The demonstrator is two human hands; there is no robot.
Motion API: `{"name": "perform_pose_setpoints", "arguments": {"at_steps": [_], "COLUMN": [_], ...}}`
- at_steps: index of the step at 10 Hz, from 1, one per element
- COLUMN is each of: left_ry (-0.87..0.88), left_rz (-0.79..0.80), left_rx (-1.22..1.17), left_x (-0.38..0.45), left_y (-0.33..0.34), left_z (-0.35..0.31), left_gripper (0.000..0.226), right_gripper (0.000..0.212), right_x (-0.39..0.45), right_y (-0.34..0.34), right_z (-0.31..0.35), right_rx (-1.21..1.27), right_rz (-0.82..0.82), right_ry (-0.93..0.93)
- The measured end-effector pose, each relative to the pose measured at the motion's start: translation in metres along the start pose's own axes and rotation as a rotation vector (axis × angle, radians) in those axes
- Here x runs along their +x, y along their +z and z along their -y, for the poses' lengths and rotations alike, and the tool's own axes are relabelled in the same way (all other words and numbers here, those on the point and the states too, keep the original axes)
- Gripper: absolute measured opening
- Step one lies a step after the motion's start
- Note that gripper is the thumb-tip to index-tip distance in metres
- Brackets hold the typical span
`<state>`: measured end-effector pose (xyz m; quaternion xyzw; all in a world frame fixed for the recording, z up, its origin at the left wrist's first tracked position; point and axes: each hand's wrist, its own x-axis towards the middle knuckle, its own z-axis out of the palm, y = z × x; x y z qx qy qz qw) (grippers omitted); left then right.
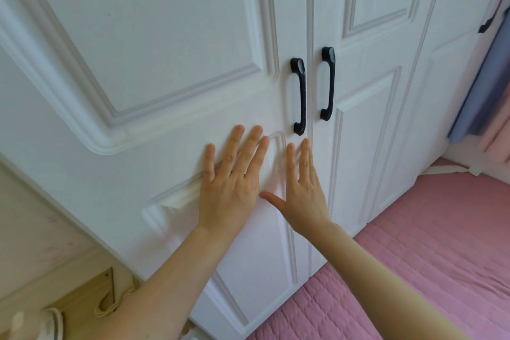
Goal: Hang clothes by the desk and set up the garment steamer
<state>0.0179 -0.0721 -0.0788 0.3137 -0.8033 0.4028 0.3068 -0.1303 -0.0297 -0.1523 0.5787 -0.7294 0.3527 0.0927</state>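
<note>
A: We've got both palms up on the white panelled wooden wardrobe door (pixel 171 69). Our left hand (pixel 231 182) lies flat against it, 4 fingers straight and fanned, nothing held.

B: And our right hand (pixel 303 193) sits just beside the left, fingers straight too, thumb stretched out toward the left hand's edge. We're pressing, not gripping.

A: Just above our right fingertips is the black curved metal handle (pixel 299 96) of this door. Neither hand touches it.

B: Right of that, across the seam, there's a second black curved handle (pixel 328 83) on the neighbouring white panelled door (pixel 369 119). The 2 doors meet edge to edge, so we see them closed.

A: As for the clothes, we only see a blue hanging garment (pixel 485 85) well off to the right of our right hand, with a pale pink fabric (pixel 499 130) just beside it. Whether they're on hangers, we can't tell.

B: No steamer in our view. Below our right forearm spreads the pink quilted bedcover (pixel 414 270).

A: Down left, under our left forearm, a light wooden floor (pixel 82 301), a loose cream cord (pixel 110 303), and a white fuzzy slipper (pixel 41 323) at the corner.
</note>
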Motion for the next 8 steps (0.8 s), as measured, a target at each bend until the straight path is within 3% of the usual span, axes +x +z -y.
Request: {"name": "perform_pose_setpoints", "arguments": {"at_steps": [3, 5, 7, 8], "left_ry": [0.008, -0.008, -0.055, -0.135], "left_rz": [-0.005, 0.086, 0.264, 0.274], "left_rx": [0.018, -0.027, -0.146, -0.158], "left_x": [0.001, 0.003, -0.007, -0.037], "left_y": [0.003, -0.004, -0.033, -0.04], "left_z": [-0.001, -0.005, -0.006, -0.002], "left_gripper": [0.06, 0.064, 0.07, 0.074], "right_gripper": [0.109, 0.114, 0.097, 0.087], "right_x": [0.002, -0.001, -0.016, -0.033], "right_y": [0.002, -0.009, -0.042, -0.05], "right_z": [0.001, 0.007, 0.016, 0.022], "right_rx": [0.01, -0.005, 0.027, -0.036], "right_rz": [0.018, 0.096, 0.203, 0.235], "right_ry": [0.018, 0.051, 0.125, 0.069]}}
